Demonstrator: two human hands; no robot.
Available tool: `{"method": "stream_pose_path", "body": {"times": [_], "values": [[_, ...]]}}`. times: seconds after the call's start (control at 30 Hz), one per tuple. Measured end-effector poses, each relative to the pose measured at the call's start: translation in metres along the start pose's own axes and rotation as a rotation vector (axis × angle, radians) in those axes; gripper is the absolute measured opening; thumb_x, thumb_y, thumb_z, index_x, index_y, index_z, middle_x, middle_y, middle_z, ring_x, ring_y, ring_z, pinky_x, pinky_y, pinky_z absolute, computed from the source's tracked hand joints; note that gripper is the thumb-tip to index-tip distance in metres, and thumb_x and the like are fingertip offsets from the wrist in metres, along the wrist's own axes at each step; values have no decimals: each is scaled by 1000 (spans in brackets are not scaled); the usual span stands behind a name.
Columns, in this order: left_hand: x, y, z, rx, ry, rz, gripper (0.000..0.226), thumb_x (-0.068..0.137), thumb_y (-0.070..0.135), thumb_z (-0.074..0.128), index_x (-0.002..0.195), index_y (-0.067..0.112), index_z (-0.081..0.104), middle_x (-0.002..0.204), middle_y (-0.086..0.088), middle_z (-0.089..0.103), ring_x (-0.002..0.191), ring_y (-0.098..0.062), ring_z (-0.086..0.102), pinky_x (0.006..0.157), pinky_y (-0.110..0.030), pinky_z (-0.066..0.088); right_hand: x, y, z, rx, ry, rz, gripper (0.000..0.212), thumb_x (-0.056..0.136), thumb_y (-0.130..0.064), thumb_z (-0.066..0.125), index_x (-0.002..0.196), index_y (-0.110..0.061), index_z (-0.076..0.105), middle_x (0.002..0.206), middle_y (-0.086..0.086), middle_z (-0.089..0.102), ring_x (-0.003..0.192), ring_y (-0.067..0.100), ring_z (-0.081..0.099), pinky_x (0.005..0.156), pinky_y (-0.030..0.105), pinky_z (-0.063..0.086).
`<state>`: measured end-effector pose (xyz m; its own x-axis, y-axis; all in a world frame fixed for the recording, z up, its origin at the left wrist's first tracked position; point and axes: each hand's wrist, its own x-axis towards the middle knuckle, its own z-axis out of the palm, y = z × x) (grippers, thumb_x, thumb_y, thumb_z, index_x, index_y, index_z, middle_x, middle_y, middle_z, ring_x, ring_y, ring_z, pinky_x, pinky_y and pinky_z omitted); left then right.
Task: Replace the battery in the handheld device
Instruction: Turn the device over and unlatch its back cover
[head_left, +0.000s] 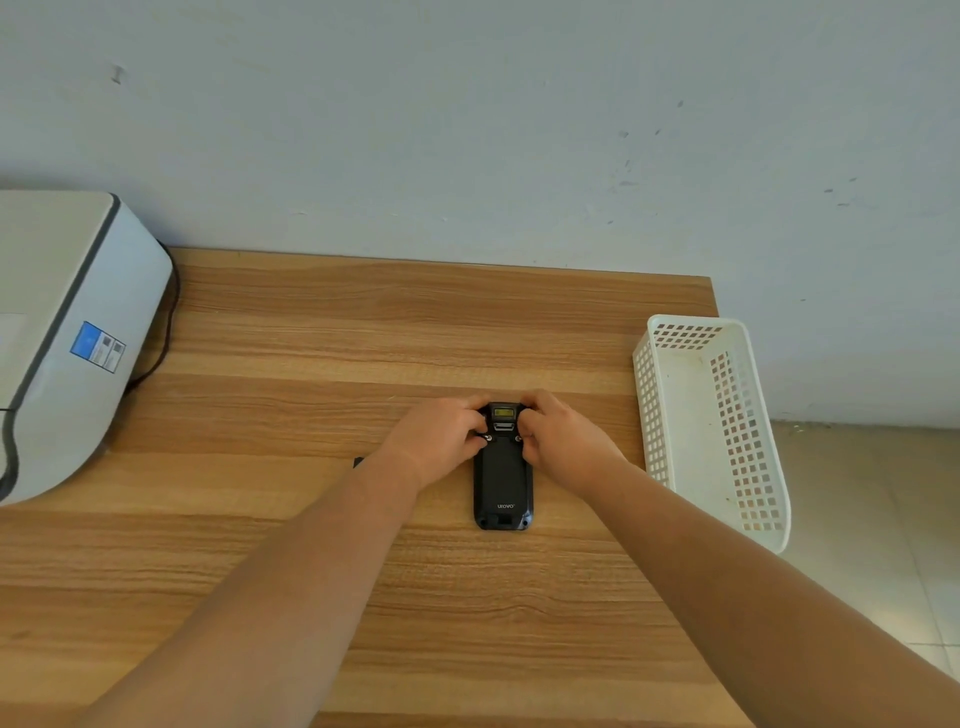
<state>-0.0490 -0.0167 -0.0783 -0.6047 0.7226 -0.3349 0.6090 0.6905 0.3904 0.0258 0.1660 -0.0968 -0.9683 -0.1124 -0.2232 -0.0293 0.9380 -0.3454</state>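
A black handheld device (503, 480) lies face down on the wooden table (311, 338), its back cover on and its scanner window pointing away from me. My left hand (441, 441) grips the device's upper left corner, fingers curled round the edge, thumb by the left screw. My right hand (563, 441) grips the upper right corner the same way, thumb near the right screw. A small dark object (358, 462) peeks out from behind my left forearm; what it is cannot be told.
A white perforated plastic basket (727, 457) stands at the table's right edge and overhangs it. A grey-white printer (67, 332) with a black cable sits at the left. The wall runs along the table's far edge.
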Motion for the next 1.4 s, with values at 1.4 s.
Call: {"method": "stream_pose_path", "body": {"times": [1.4], "values": [[4, 6, 0, 91, -2, 15, 26, 99, 21, 51, 114, 15, 71, 152, 5, 40, 120, -17, 56, 98, -31, 45, 5, 9, 3, -47, 29, -86, 21, 93, -19, 56, 105, -5, 66, 122, 13, 54, 93, 27, 60, 72, 40, 57]]}}
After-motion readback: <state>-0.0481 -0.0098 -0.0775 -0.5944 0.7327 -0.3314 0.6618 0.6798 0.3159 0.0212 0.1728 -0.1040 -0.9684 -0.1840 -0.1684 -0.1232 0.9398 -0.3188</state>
